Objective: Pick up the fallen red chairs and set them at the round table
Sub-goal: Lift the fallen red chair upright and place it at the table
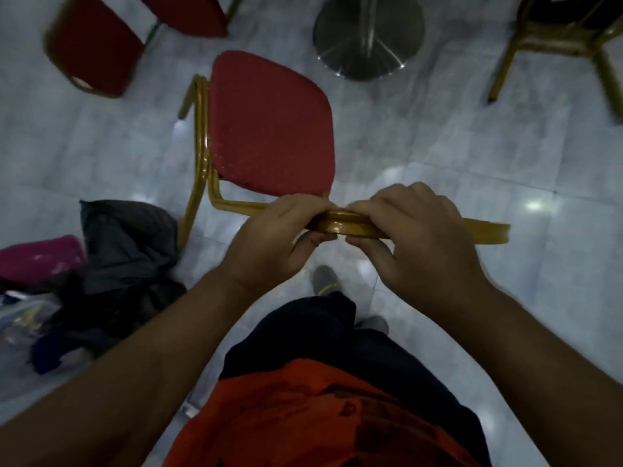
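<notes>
The red chair (269, 126) stands on the tiled floor near the table's steel base (367, 35), gripped at its gold backrest rail (340, 227) by the left hand (276, 237) and right hand (414, 237). A rigid, moderately heavy frame is judged; the glossy rail may be slippery.

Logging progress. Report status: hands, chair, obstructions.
Both hands, left and right, shut on gold backrest rail. Red-cushioned gold-framed chair upright, facing round steel table base. Dark clothing pile beside it.
</notes>
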`<action>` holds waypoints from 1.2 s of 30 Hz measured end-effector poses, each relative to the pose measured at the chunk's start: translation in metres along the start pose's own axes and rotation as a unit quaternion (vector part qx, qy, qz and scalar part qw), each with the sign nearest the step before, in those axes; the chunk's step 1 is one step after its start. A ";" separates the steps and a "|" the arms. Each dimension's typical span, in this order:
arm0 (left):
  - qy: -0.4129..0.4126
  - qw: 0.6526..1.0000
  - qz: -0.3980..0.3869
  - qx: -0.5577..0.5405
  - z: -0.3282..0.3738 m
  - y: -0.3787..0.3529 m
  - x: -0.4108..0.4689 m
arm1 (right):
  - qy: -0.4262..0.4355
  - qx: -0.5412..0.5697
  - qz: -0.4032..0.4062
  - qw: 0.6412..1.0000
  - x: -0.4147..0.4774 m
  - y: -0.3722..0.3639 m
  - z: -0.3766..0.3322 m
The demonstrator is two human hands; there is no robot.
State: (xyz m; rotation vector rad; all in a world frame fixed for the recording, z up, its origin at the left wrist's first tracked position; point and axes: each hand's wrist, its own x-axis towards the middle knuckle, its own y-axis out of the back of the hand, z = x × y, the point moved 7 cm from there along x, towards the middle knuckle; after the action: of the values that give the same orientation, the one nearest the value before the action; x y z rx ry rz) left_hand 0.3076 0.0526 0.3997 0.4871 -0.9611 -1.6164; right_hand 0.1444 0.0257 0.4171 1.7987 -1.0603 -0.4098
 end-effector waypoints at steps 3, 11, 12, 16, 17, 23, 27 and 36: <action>0.045 0.998 0.036 0.013 -0.012 0.024 -0.022 | 0.019 0.000 -0.035 0.999 0.008 -0.003 -0.019; 0.122 0.990 0.048 -0.060 -0.065 0.083 -0.083 | -0.073 -0.009 -0.037 0.997 -0.010 -0.006 -0.034; 0.121 0.989 0.050 -0.065 -0.073 0.093 -0.091 | -0.078 -0.004 -0.030 0.997 -0.009 -0.008 -0.041; 0.130 0.986 0.050 -0.095 -0.104 0.142 -0.125 | -0.086 -0.013 -0.005 0.996 0.007 -0.029 -0.093; 0.122 0.988 0.051 -0.076 -0.108 0.155 -0.132 | -0.085 -0.019 -0.003 0.996 0.014 -0.037 -0.110; 0.054 0.985 0.125 0.109 -0.110 0.207 -0.157 | -0.020 0.025 -0.032 0.999 0.060 -0.083 -0.199; 0.046 0.979 0.131 0.150 -0.130 0.230 -0.182 | -0.058 0.026 -0.023 0.998 0.080 -0.101 -0.221; 0.070 0.983 0.104 0.137 -0.134 0.234 -0.186 | -0.043 0.036 -0.053 0.997 0.095 -0.113 -0.243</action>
State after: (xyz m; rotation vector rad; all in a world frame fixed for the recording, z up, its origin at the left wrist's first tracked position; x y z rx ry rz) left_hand 0.6008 0.1773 0.4755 0.6576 -1.0947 -1.2526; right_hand 0.4156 0.1044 0.4503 1.9217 -1.0537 -0.5229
